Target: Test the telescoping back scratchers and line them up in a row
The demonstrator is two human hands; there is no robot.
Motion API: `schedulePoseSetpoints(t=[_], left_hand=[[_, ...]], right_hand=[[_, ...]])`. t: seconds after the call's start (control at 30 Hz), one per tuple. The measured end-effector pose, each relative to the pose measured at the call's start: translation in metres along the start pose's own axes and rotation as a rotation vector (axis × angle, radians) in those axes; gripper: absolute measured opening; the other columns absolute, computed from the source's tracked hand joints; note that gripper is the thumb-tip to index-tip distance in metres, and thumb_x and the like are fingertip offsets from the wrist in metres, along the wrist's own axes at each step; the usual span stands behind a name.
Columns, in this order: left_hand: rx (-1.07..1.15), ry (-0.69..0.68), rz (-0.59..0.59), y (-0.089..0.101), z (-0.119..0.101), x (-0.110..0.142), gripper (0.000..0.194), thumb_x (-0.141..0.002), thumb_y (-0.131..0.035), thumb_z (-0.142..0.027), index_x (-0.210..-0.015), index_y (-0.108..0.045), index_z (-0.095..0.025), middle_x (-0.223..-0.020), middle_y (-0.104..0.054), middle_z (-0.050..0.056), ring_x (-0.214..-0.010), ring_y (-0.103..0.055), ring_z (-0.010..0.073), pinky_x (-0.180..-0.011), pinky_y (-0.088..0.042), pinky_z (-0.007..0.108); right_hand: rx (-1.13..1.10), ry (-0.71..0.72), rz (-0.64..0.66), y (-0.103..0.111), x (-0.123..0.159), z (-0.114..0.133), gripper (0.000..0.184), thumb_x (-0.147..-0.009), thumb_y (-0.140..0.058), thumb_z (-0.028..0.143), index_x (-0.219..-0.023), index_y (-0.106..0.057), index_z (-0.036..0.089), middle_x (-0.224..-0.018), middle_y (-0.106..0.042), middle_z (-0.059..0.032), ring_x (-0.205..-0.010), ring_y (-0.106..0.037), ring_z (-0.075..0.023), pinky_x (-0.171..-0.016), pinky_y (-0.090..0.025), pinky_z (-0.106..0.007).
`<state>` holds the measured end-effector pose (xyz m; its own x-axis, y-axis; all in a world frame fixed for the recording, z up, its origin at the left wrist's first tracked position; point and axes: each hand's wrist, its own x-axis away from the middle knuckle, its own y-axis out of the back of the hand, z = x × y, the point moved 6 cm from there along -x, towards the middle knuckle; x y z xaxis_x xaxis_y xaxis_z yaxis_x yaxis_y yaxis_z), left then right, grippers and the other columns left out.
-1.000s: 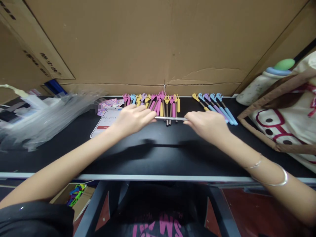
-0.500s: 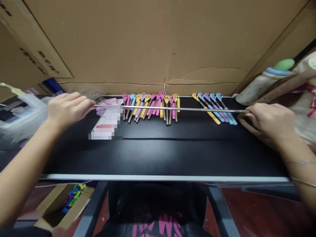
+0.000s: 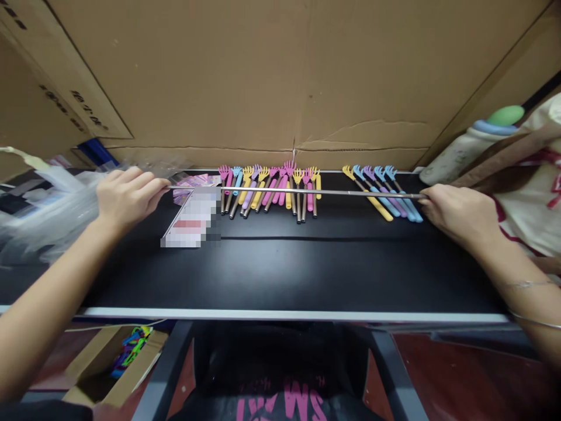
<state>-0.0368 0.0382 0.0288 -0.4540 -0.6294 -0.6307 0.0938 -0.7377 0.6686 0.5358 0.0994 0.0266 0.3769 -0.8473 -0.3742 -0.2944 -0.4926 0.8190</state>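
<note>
Stretched level across the view is a thin telescopic metal rod [image 3: 272,190], seen in front of the back scratchers. At its left end, my left hand [image 3: 129,199] is closed with thumb and fingers pinching the tip. My right hand [image 3: 460,213] wraps round the thicker right end. Whatever is inside either grip is hidden. Beyond the rod, several claw-headed back scratchers in pink, yellow, blue and purple [image 3: 284,187] lie in a row on the black table [image 3: 280,275]. A smaller set of slanted back scratchers [image 3: 388,196] lies closer to my right hand.
A phone [image 3: 188,219], partly pixelated, rests on colourful printed cards [image 3: 184,190]. Clear plastic bags [image 3: 56,216] crowd the left. A white bottle [image 3: 456,152] and pale fabric [image 3: 539,199] stand at right. Cardboard [image 3: 245,76] walls the back; an open box [image 3: 131,380] sits below.
My right hand has moved left and my left hand slightly right, so the rod's span between them is shorter. Both hands keep their grip.
</note>
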Motion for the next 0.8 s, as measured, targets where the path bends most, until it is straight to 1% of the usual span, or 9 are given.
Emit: schedulePoseSetpoints(t=[0.1,0.2,0.3,0.37,0.43,0.53,0.63,0.73,0.8], left_hand=[[0.03,-0.101,-0.024,0.002,-0.033,-0.017,0.026,-0.098,-0.042,-0.032,-0.078,-0.058,-0.026,-0.066,-0.061,-0.002,-0.066,-0.044,0.0166,-0.054,-0.028,0.031],[0.04,-0.245,-0.099,0.011,-0.092,-0.044,0.025,-0.098,-0.045,-0.028,-0.08,-0.061,-0.023,-0.071,-0.065,0.0,-0.069,-0.05,0.0161,-0.054,-0.029,0.03],[0.016,-0.275,-0.113,0.02,-0.146,-0.067,0.026,-0.097,-0.046,-0.021,-0.075,-0.061,-0.021,-0.067,-0.063,0.002,-0.068,-0.054,0.0171,-0.054,-0.029,0.031],[0.041,-0.294,-0.165,0.03,-0.174,-0.075,0.026,-0.097,-0.046,-0.022,-0.076,-0.061,-0.02,-0.065,-0.062,0.001,-0.066,-0.055,0.017,-0.053,-0.029,0.031],[0.097,-0.3,-0.177,0.038,-0.192,-0.079,0.025,-0.098,-0.047,-0.023,-0.077,-0.06,-0.019,-0.064,-0.061,0.001,-0.065,-0.055,0.0167,-0.053,-0.03,0.03],[0.164,-0.29,-0.139,0.042,-0.205,-0.086,0.024,-0.098,-0.047,-0.023,-0.077,-0.06,-0.019,-0.065,-0.062,0.001,-0.065,-0.056,0.0168,-0.054,-0.031,0.03],[0.179,-0.295,-0.12,0.041,-0.208,-0.094,0.026,-0.099,-0.045,-0.027,-0.079,-0.06,-0.019,-0.065,-0.062,0.002,-0.066,-0.057,0.0173,-0.053,-0.03,0.03],[0.177,-0.309,-0.141,0.039,-0.198,-0.096,0.03,-0.1,-0.044,-0.03,-0.079,-0.061,-0.019,-0.065,-0.061,0.003,-0.065,-0.056,0.0171,-0.051,-0.027,0.03],[0.133,-0.31,-0.154,0.037,-0.18,-0.091,0.031,-0.101,-0.043,-0.03,-0.077,-0.061,-0.019,-0.065,-0.061,0.004,-0.065,-0.056,0.0171,-0.051,-0.026,0.03]], right_hand=[[-0.031,0.066,-0.061,0.012,-0.007,0.029,0.031,-0.094,-0.046,0.036,-0.092,-0.067,0.014,-0.086,-0.071,-0.0151,-0.068,-0.055,-0.0186,-0.059,-0.027,-0.029],[-0.115,0.212,-0.107,0.031,-0.017,0.09,0.037,-0.097,-0.039,0.039,-0.087,-0.066,0.016,-0.078,-0.07,-0.0098,-0.064,-0.056,-0.0166,-0.054,-0.022,-0.027],[-0.206,0.293,-0.169,0.053,-0.023,0.148,0.042,-0.1,-0.03,0.039,-0.083,-0.062,0.017,-0.067,-0.065,-0.0056,-0.056,-0.054,-0.0148,-0.051,-0.016,-0.027],[-0.232,0.317,-0.177,0.065,-0.023,0.173,0.043,-0.101,-0.028,0.039,-0.083,-0.061,0.017,-0.064,-0.063,-0.0042,-0.052,-0.052,-0.0143,-0.05,-0.014,-0.027],[-0.232,0.335,-0.169,0.075,-0.022,0.188,0.043,-0.102,-0.027,0.039,-0.085,-0.06,0.018,-0.063,-0.063,-0.0039,-0.05,-0.051,-0.0141,-0.049,-0.012,-0.028],[-0.212,0.338,-0.158,0.087,-0.022,0.199,0.043,-0.102,-0.026,0.04,-0.091,-0.061,0.018,-0.068,-0.065,-0.0044,-0.049,-0.052,-0.0139,-0.05,-0.011,-0.028],[-0.203,0.325,-0.166,0.094,-0.027,0.2,0.047,-0.103,-0.023,0.042,-0.09,-0.061,0.018,-0.069,-0.066,-0.0055,-0.05,-0.052,-0.0143,-0.051,-0.011,-0.029],[-0.198,0.321,-0.187,0.091,-0.03,0.189,0.054,-0.103,-0.019,0.045,-0.086,-0.062,0.017,-0.067,-0.064,-0.0056,-0.051,-0.051,-0.0147,-0.05,-0.012,-0.029],[-0.177,0.299,-0.201,0.082,-0.029,0.17,0.057,-0.102,-0.016,0.047,-0.084,-0.061,0.017,-0.065,-0.062,-0.0054,-0.052,-0.051,-0.015,-0.05,-0.012,-0.028]])
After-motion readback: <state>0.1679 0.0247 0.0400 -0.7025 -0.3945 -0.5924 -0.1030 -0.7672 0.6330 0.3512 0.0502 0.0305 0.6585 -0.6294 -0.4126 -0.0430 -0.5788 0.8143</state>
